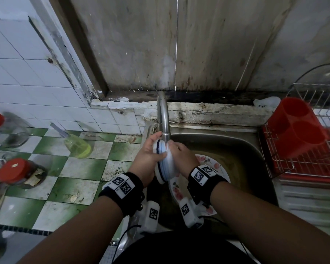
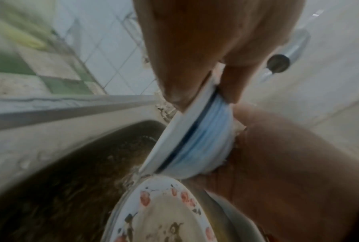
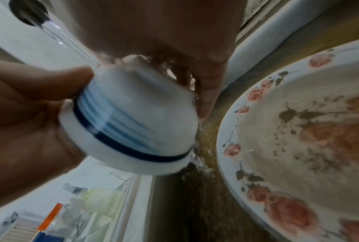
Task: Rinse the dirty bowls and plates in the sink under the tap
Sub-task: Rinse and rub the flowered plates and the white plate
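A white bowl [image 1: 165,161] with light blue stripes and a dark blue band is tilted on its side under the tap [image 1: 163,115], over the sink [image 1: 236,147]. My left hand [image 1: 147,155] grips its rim, thumb on the outside. My right hand [image 1: 181,159] lies against the bowl's base with straight fingers. In the right wrist view water runs from the spout [image 3: 28,11] onto the bowl [image 3: 133,121]. A floral plate [image 1: 215,166] lies in the sink below; its soiled face shows in the plate [image 3: 298,147] and plate [image 2: 164,212] close-ups. The bowl [image 2: 197,135] is pinched by my left fingers [image 2: 170,68].
A red cutlery holder [image 1: 297,128] stands in a wire dish rack [image 1: 312,161] right of the sink. On the green-and-white tiled counter [image 1: 80,168] to the left are a yellow liquid bottle [image 1: 77,145] and red-lidded jars [image 1: 17,172]. Murky water fills the sink.
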